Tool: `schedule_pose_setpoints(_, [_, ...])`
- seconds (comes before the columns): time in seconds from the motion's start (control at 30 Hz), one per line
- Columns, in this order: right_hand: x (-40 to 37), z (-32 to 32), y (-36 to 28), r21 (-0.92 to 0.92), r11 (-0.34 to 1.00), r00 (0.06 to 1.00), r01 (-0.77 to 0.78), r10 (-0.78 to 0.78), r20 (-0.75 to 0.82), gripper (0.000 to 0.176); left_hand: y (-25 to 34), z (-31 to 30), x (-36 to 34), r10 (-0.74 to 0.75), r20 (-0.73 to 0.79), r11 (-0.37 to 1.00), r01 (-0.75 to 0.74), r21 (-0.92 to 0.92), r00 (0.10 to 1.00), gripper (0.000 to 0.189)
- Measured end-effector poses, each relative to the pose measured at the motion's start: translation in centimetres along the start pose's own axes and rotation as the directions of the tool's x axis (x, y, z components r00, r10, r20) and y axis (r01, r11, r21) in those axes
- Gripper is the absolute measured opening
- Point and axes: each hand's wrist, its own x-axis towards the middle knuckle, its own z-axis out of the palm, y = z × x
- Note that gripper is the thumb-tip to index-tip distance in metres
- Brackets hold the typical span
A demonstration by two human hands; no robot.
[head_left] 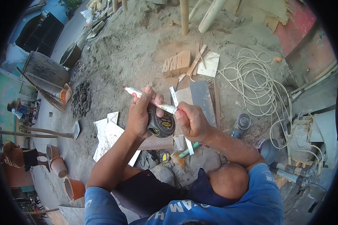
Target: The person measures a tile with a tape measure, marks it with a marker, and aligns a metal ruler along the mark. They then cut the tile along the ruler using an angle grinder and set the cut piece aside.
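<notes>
My left hand (139, 114) is closed around a white marker (154, 102) with red markings. The same hand holds a dark, rounded tape measure (162, 122) with a yellow label below the marker. At the marker's other end, my right hand (193, 122) pinches the tip, where some red shows; whether that is a cap is hidden by the fingers. Under my hands lie a grey tile (202, 99) and a patterned reddish tile (157, 143). A yellow-and-black tape measure (164, 156) rests on the ground close to my shoes.
An angle grinder (242, 123) lies to the right, near a coiled pale cable (257, 75). Ahead sits a scored brick block (177, 63). White tile pieces (110, 137) lie at left. Farther left are orange buckets (74, 188), a shovel (76, 129) and other people.
</notes>
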Motion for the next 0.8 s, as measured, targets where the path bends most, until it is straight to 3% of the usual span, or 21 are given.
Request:
schedule_pose_setpoints(0.2, [0.5,-1.5,0.2,-0.093,0.995,0.997,0.037,-0.031,0.067,0.023,0.0,-0.3,1.1,-0.016,0.002,1.0,0.016,0.011,1.0,0.027])
schedule_pose_setpoints(0.27, [0.9,-3.1,0.5,-0.197,0.98,0.963,-0.031,0.082,0.255,0.022,0.8,-0.2,1.4,-0.027,-0.021,0.984,0.03,0.174,0.999,0.026])
schedule_pose_setpoints(0.3, [1.2,-3.7,1.1,-0.192,0.981,0.964,-0.026,0.075,0.257,0.022,0.8,-0.4,1.5,-0.021,-0.024,0.984,0.025,0.177,0.999,0.026])
schedule_pose_setpoints(0.33, [1.5,-4.1,1.9,-0.093,0.993,0.983,-0.072,0.087,0.164,0.024,0.5,-0.5,1.5,-0.085,-0.007,0.968,0.084,0.238,0.996,0.026])
schedule_pose_setpoints(0.37, [1.8,-4.4,2.6,0.009,0.994,0.991,-0.111,0.11,0.07,0.028,0.2,-0.6,1.5,-0.15,0.008,0.944,0.141,0.298,0.989,0.025])
schedule_pose_setpoints(0.4, [1.9,-4.6,2.8,0.01,0.998,0.997,-0.059,0.058,0.06,0.04,-0.1,-0.7,1.5,-0.195,0.051,0.937,0.171,0.305,0.979,0.023])
schedule_pose_setpoints(0.43, [1.9,-4.5,2.9,0.011,0.998,0.996,-0.068,0.067,0.057,0.04,-0.3,-0.6,1.4,-0.205,0.05,0.935,0.18,0.306,0.977,0.023])
schedule_pose_setpoints(0.5, [1.8,-3.8,2.9,-0.091,0.996,0.985,0.013,0.002,0.171,0.061,-1.0,-0.4,1.2,-0.401,0.052,0.856,0.354,0.376,0.914,0.022])
schedule_pose_setpoints(0.53, [1.6,-3.4,3.5,-0.237,0.966,0.97,0.101,-0.042,0.24,0.071,-1.5,-0.4,1.2,-0.433,0.083,0.856,0.381,0.35,0.898,0.021])
schedule_pose_setpoints(0.67, [0.0,-1.9,5.2,-0.075,0.985,0.945,0.153,-0.123,0.302,0.078,-2.5,-0.7,1.3,-0.49,0.211,0.83,0.378,0.41,0.846,0.02])
schedule_pose_setpoints(0.7, [-0.6,-1.7,5.4,-0.069,0.989,0.949,0.133,-0.106,0.298,0.078,-2.8,-1.0,1.3,-0.506,0.206,0.823,0.397,0.407,0.837,0.02])
schedule_pose_setpoints(0.77, [-1.3,-1.5,5.6,-0.227,0.943,0.954,0.242,-0.189,0.232,0.087,-3.2,-1.3,1.4,-0.52,0.146,0.814,0.436,0.384,0.842,0.016])
schedule_pose_setpoints(0.8, [-1.8,-1.4,5.7,-0.157,0.962,0.955,0.223,-0.183,0.232,0.088,-3.6,-1.3,1.4,-0.492,0.071,0.825,0.438,0.356,0.868,0.015])
